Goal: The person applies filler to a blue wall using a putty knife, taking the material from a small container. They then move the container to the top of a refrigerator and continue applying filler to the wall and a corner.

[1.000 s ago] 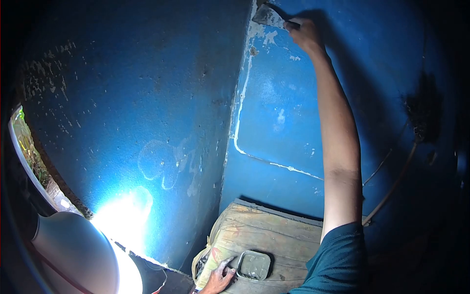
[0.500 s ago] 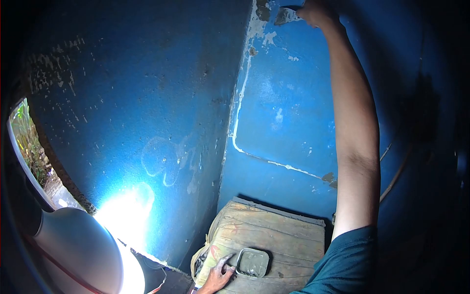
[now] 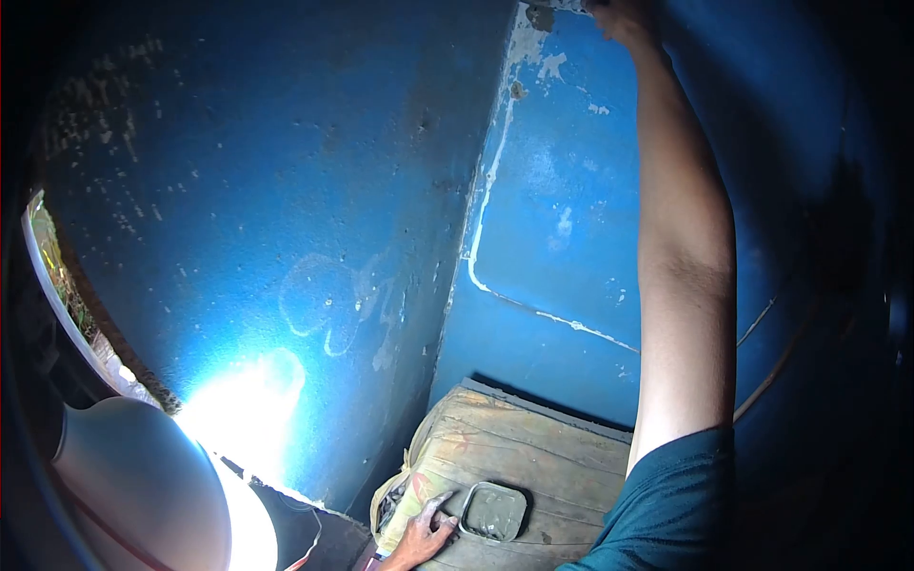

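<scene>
My left hand [image 3: 426,535] rests on the worn, cloth-covered surface with its fingers apart, holding nothing. Just beside its fingertips is a small square tub [image 3: 494,512] with grey paste inside. My right arm stretches far up along the blue wall [image 3: 562,181], and my right hand [image 3: 625,21] is at the top edge of the view, close to the wall. Its fingers are closed round a putty knife, which the frame edge now mostly cuts off. White and grey filler patches [image 3: 539,19] lie on the wall to the left of that hand.
A bright lamp [image 3: 148,485] glares at the lower left against the side wall [image 3: 314,181]. Behind it, an opening [image 3: 71,285] shows plants outside. A white filler line [image 3: 533,312] runs down and across the wall. Cables [image 3: 781,357] hang in shadow at the right.
My right hand has moved up toward the top edge, taking the putty knife mostly out of view. The view has shifted slightly. My left hand stays beside the tub.
</scene>
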Action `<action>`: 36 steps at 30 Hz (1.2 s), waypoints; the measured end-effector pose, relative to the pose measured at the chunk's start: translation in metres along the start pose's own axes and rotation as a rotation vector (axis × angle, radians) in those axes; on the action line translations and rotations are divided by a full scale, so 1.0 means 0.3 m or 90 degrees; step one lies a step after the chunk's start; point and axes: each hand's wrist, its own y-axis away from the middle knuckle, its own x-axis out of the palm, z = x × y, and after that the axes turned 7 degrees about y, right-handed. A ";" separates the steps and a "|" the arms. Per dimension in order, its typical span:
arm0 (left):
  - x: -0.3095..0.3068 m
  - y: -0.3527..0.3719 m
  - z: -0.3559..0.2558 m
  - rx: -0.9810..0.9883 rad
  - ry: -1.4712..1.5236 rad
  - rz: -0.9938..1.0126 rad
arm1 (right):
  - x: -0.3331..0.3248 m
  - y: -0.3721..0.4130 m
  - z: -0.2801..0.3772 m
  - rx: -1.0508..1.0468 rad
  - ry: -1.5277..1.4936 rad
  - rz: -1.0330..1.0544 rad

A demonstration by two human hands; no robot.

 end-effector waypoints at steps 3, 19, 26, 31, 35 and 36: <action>0.009 -0.012 0.029 0.004 -0.035 -0.022 | 0.050 -0.023 -0.036 0.046 -0.035 0.048; -0.011 -0.033 0.123 0.119 -0.048 0.043 | -0.179 0.070 -0.065 0.016 0.020 0.001; -0.001 0.003 0.022 0.032 -0.039 0.000 | -0.100 0.063 0.123 -0.039 -0.002 -0.071; 0.003 -0.004 0.010 -0.007 -0.007 -0.002 | -0.086 0.039 0.119 0.018 0.042 -0.036; 0.005 -0.002 0.004 -0.001 0.009 0.003 | -0.113 0.034 0.101 -0.007 0.100 -0.031; 0.002 -0.005 0.001 0.002 0.006 0.001 | -0.149 0.034 0.098 -0.012 0.137 -0.025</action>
